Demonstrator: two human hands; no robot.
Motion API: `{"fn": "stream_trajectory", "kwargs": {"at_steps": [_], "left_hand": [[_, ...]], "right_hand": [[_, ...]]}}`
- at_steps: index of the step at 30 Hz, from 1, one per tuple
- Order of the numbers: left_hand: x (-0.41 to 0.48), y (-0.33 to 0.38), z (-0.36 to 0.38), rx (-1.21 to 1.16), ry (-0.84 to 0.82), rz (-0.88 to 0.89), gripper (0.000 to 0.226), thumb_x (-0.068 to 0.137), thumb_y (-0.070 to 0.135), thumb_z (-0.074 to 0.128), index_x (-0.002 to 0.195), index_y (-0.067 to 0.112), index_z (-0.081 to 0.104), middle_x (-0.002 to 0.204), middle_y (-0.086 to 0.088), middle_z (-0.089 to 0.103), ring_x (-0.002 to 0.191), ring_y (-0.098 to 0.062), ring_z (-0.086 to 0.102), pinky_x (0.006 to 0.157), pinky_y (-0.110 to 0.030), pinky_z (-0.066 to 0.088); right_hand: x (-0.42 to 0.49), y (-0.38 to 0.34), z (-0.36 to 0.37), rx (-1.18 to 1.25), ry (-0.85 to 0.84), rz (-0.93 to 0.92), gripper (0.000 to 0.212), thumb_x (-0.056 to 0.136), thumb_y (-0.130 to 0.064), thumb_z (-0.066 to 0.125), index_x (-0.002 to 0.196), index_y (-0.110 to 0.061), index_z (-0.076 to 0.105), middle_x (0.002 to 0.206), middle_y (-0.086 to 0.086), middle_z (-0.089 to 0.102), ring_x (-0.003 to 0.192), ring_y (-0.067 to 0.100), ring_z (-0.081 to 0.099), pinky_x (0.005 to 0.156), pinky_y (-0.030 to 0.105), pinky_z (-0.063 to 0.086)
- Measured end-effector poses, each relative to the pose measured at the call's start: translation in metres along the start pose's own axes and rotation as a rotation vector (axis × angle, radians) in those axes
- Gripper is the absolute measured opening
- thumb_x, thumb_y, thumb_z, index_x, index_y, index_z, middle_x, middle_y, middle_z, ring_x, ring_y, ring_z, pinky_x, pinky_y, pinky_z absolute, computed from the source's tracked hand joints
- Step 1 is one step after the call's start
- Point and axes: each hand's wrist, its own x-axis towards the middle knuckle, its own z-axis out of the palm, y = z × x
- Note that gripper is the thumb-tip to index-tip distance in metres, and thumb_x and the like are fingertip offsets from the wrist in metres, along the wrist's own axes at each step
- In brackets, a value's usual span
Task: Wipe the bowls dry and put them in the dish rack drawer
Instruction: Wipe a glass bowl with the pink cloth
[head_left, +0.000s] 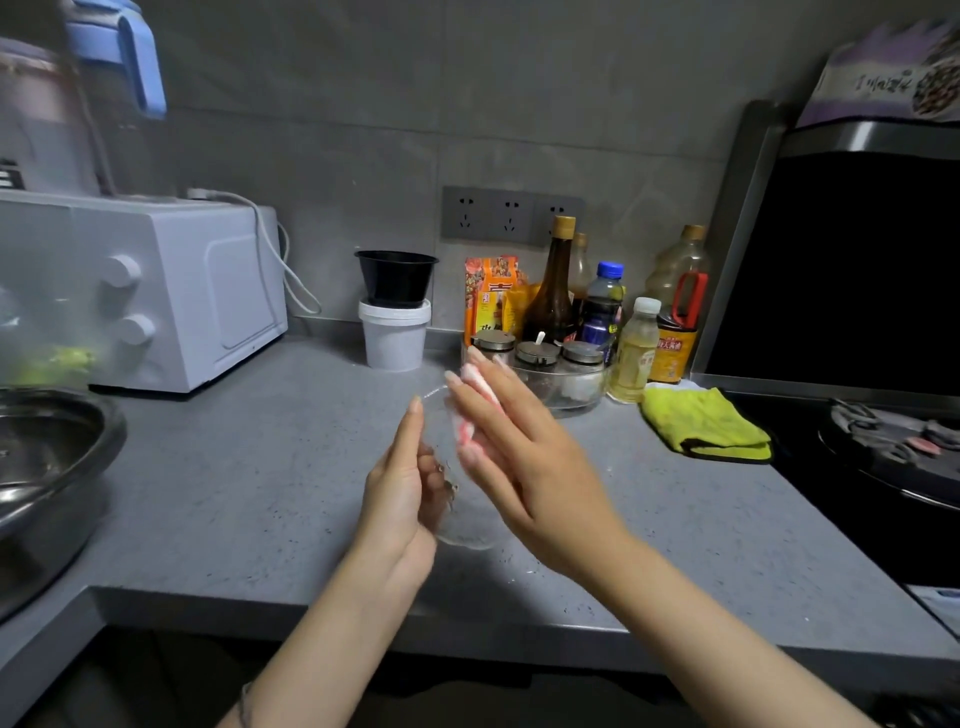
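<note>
A clear glass bowl (470, 530) is held on its side above the grey counter, between my two hands. My left hand (402, 491) holds it from the left, thumb up along the rim and fingers curled at its base. My right hand (524, 460) presses a pink and white cloth (475, 400) into the bowl with straight fingers. Most of the cloth is hidden under that hand. The bowl is hard to make out because it is transparent.
A steel basin (47, 467) sits at the left edge. A white microwave (156, 291) stands behind it. A black bowl on a white tub (395, 312), bottles and spice jars (566, 332) line the back wall. A yellow cloth (706, 423) lies by the stove (883, 457) at right.
</note>
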Motion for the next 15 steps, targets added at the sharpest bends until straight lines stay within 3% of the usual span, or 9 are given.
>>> {"fn": "stream_trajectory", "kwargs": {"at_steps": [4, 6, 9, 15], "left_hand": [[-0.002, 0.012, 0.000, -0.019, 0.114, 0.083, 0.037, 0.081, 0.048, 0.065, 0.061, 0.022, 0.050, 0.047, 0.009, 0.041, 0.039, -0.003, 0.039, 0.041, -0.013, 0.039], [-0.005, 0.013, 0.001, -0.008, 0.146, 0.097, 0.037, 0.084, 0.046, 0.064, 0.061, 0.021, 0.048, 0.043, 0.010, 0.038, 0.036, -0.002, 0.036, 0.037, -0.012, 0.036], [-0.011, 0.008, 0.005, -0.020, 0.154, 0.032, 0.039, 0.085, 0.046, 0.062, 0.060, 0.020, 0.046, 0.044, 0.008, 0.036, 0.039, -0.004, 0.036, 0.042, -0.015, 0.037], [-0.011, 0.015, 0.010, 0.052, 0.167, 0.111, 0.039, 0.084, 0.049, 0.062, 0.063, 0.020, 0.046, 0.042, 0.010, 0.037, 0.041, -0.004, 0.035, 0.048, -0.017, 0.034]], "right_hand": [[-0.016, 0.001, 0.011, -0.031, 0.141, 0.023, 0.045, 0.101, -0.036, 0.033, 0.141, -0.019, 0.045, 0.151, -0.002, 0.036, 0.141, 0.009, 0.029, 0.110, 0.029, 0.035], [-0.022, -0.003, 0.018, -0.067, 0.182, -0.028, 0.041, 0.101, -0.031, 0.037, 0.135, -0.015, 0.052, 0.147, 0.002, 0.042, 0.139, 0.011, 0.033, 0.112, 0.027, 0.032], [-0.015, -0.003, 0.017, -0.123, 0.193, -0.085, 0.038, 0.099, -0.028, 0.040, 0.130, -0.013, 0.057, 0.141, 0.004, 0.049, 0.136, 0.013, 0.038, 0.113, 0.029, 0.031], [-0.017, 0.007, 0.011, -0.191, 0.210, -0.036, 0.039, 0.100, -0.028, 0.039, 0.133, -0.015, 0.054, 0.143, 0.001, 0.047, 0.137, 0.012, 0.036, 0.112, 0.031, 0.032]]}}
